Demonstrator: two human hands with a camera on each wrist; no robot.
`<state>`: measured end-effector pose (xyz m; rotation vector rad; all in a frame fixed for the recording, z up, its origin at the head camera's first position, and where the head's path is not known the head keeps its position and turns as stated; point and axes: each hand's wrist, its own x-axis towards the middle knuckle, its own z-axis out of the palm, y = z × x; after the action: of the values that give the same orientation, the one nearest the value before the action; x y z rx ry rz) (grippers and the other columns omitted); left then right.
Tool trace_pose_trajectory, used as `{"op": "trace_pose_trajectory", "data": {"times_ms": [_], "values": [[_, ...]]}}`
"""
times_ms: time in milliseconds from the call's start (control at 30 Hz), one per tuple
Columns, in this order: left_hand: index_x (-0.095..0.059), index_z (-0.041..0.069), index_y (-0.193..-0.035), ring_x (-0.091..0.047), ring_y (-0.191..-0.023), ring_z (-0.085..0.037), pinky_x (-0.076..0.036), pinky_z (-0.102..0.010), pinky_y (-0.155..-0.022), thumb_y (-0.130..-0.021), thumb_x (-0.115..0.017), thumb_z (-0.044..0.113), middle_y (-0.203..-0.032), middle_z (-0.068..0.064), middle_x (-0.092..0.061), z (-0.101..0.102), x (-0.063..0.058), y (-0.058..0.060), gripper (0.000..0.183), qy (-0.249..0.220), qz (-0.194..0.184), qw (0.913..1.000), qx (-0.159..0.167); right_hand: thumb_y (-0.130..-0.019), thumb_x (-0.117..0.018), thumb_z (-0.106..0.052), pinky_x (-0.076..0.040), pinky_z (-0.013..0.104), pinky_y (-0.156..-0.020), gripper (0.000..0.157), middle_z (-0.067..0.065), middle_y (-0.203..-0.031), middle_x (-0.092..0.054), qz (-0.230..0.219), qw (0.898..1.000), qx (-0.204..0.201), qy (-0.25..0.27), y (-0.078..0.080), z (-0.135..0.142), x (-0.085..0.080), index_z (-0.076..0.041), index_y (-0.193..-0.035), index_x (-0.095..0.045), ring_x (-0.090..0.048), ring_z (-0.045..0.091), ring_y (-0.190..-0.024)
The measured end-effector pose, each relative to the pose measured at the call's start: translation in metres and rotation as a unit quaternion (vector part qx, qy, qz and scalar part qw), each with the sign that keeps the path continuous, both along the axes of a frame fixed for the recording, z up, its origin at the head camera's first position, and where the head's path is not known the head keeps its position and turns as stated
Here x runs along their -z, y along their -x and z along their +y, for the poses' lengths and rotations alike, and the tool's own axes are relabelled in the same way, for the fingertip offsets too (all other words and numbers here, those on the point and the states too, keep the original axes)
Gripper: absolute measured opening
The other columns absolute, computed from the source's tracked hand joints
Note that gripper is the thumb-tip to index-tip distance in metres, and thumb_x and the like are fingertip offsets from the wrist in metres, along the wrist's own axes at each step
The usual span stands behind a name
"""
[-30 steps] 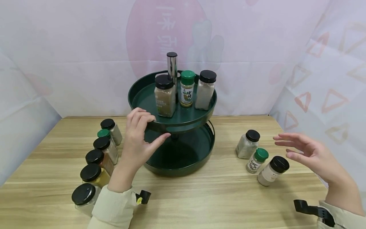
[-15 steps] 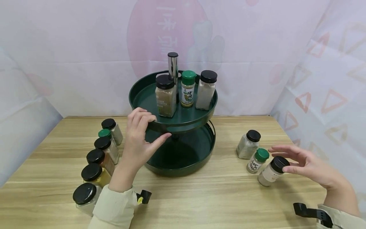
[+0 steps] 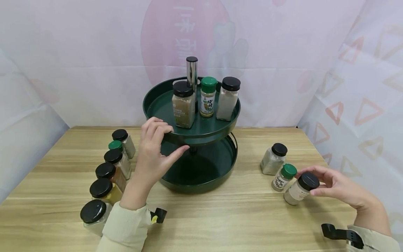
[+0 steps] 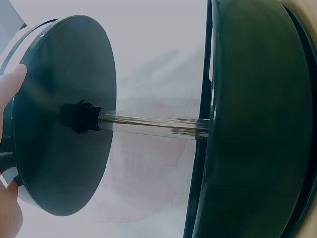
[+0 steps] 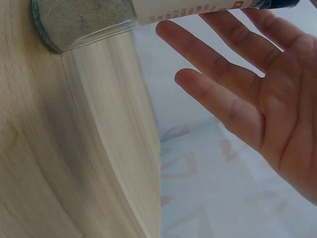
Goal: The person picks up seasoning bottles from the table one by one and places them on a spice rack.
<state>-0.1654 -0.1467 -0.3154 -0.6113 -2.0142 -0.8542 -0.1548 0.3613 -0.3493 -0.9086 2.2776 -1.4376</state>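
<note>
My left hand (image 3: 154, 154) holds the front-left rim of the upper tray (image 3: 201, 133) of a dark green two-tier turntable rack; its fingers curl over the edge, the thumb below. In the left wrist view, fingertips (image 4: 19, 74) touch that tray's rim. My right hand (image 3: 340, 189) is around the black lid of a pale-labelled spice jar (image 3: 296, 193), thumb on the near side, fingers behind. That jar stands on the table. In the right wrist view, the outer fingers (image 5: 213, 59) are fairly straight and spread beside the jar (image 5: 89, 20); the thumb is hidden.
The upper tray bears a cumin jar (image 3: 183, 108), a green-lidded bottle (image 3: 207, 101) and a black-lidded jar (image 3: 227, 103). Below is the lower tray (image 3: 198, 189). A green-lidded bottle (image 3: 280, 181) and a jar (image 3: 271, 161) stand at right. Several jars (image 3: 101, 189) line the left.
My right hand has moved left and down from beside the pale-labelled spice jar to its black lid. My left hand has stayed on the tray rim, and the jars have not moved.
</note>
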Motion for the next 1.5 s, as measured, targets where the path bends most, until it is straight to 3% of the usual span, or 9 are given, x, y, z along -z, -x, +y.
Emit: {"op": "trace_pose_trajectory", "data": {"times_ms": [133, 333, 833, 1100, 1300, 1500], "values": [[-0.059, 0.0, -0.106, -0.041, -0.124, -0.035, -0.034, -0.051, -0.109, -0.066, -0.092, 0.01, -0.113, -0.018, -0.058, 0.0, 0.0, 0.0, 0.053, -0.003, -0.001, 1.0, 0.0, -0.086, -0.055, 0.022, -0.054, 0.019, -0.086, 0.048, -0.001, -0.134, -0.061, -0.019, 0.999, -0.029, 0.016, 0.003, 0.001, 0.005, 0.012, -0.133, -0.046, -0.063, 0.005, -0.113], [-0.059, 0.001, -0.106, -0.041, -0.124, -0.035, -0.034, -0.051, -0.11, -0.066, -0.092, 0.01, -0.113, -0.018, -0.058, 0.0, 0.0, -0.001, 0.053, -0.003, -0.003, 1.0, -0.002, -0.086, -0.058, 0.02, -0.054, 0.022, -0.09, 0.045, 0.004, -0.136, -0.06, -0.048, 0.997, -0.054, 0.028, 0.007, -0.001, 0.009, 0.012, -0.129, -0.049, -0.059, 0.004, -0.122], [-0.059, 0.001, -0.107, -0.042, -0.124, -0.035, -0.036, -0.049, -0.108, -0.066, -0.092, 0.009, -0.113, -0.018, -0.058, -0.001, 0.001, -0.002, 0.054, -0.005, -0.003, 1.0, -0.006, -0.086, -0.06, 0.019, -0.053, 0.021, -0.092, 0.045, 0.007, -0.133, -0.062, -0.036, 0.998, -0.034, 0.036, 0.008, 0.0, 0.013, 0.011, -0.129, -0.051, -0.057, 0.003, -0.126], [-0.059, 0.0, -0.107, -0.042, -0.124, -0.035, -0.035, -0.05, -0.109, -0.066, -0.092, 0.01, -0.113, -0.018, -0.058, 0.0, 0.001, -0.001, 0.054, -0.001, 0.0, 1.0, -0.004, -0.086, -0.062, 0.015, -0.052, 0.02, -0.093, 0.043, 0.005, -0.129, -0.067, -0.044, 0.998, 0.01, 0.031, 0.005, 0.001, 0.013, 0.014, -0.128, -0.051, -0.061, 0.003, -0.121], [-0.059, 0.0, -0.107, -0.041, -0.124, -0.035, -0.034, -0.049, -0.11, -0.066, -0.092, 0.011, -0.113, -0.018, -0.058, 0.0, 0.0, -0.001, 0.054, 0.004, 0.001, 1.0, -0.003, -0.084, -0.062, 0.018, -0.05, 0.017, -0.092, 0.044, 0.0, -0.127, -0.069, -0.011, 0.999, 0.043, 0.025, 0.003, 0.001, 0.014, 0.012, -0.126, -0.053, -0.062, 0.002, -0.118], [-0.059, 0.0, -0.107, -0.041, -0.124, -0.035, -0.034, -0.049, -0.109, -0.066, -0.093, 0.01, -0.112, -0.018, -0.058, 0.001, 0.0, 0.0, 0.054, 0.0, 0.002, 1.0, 0.0, -0.082, -0.058, 0.024, -0.048, 0.014, -0.093, 0.047, -0.004, -0.128, -0.068, 0.032, 0.997, 0.03, 0.058, 0.003, 0.004, 0.015, 0.012, -0.126, -0.055, -0.061, 0.001, -0.12]]}}
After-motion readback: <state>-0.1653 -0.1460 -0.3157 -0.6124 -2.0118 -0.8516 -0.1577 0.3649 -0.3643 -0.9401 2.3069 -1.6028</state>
